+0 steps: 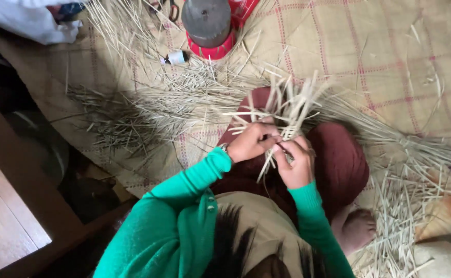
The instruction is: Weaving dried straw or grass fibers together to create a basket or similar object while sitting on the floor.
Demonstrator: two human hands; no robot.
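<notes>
Over her lap, the left hand [252,142] and right hand [297,163] pinch a bundle of pale straw strips [287,110], both grips closed on it. Beyond, loose straw [148,116] litters the checked mat [380,46], near a red-based grey container [208,23].

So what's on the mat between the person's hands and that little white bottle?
In the head view, loose pale straw strips lie scattered on the checked mat between the small white bottle and the left hand.
</notes>
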